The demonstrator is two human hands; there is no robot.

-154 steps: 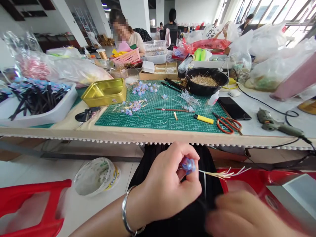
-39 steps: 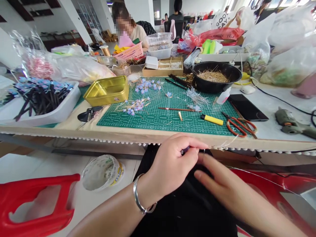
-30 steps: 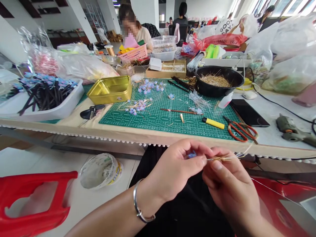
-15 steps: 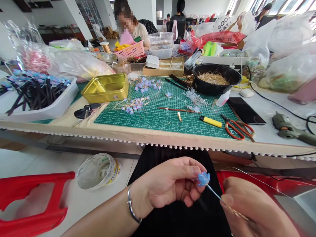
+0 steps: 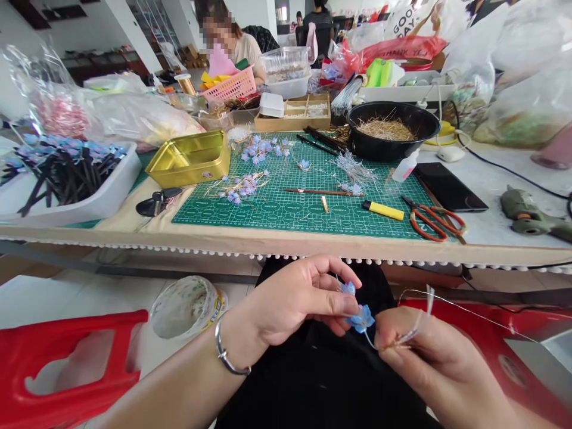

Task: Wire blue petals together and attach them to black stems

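Observation:
Blue artificial flowers (image 5: 361, 320) on a thin stem are held between my two hands above my lap. My left hand (image 5: 308, 298), with a silver bangle at the wrist, pinches the blossoms between thumb and fingers; a second small bloom shows behind the thumb. My right hand (image 5: 429, 351) is closed on the flower stem (image 5: 370, 341) just below the blossoms. From its fingers, whitish thread ends (image 5: 429, 304) stick up, and a thin wire or thread (image 5: 465, 305) runs off to the right.
A green cutting mat (image 5: 268, 214) bears flower sprigs (image 5: 243, 187), a yellow lighter (image 5: 383, 210) and orange-handled scissors (image 5: 433, 220). Around it stand a gold tin (image 5: 187, 164), a black bowl (image 5: 393, 140) and a white tray (image 5: 102, 190). A glue gun (image 5: 527, 211) lies right; a person sits opposite.
My hands have risen slightly, and the flowers have turned so a second bloom shows. My right hand has moved closer to the blossoms and turned, with thread ends now visible.

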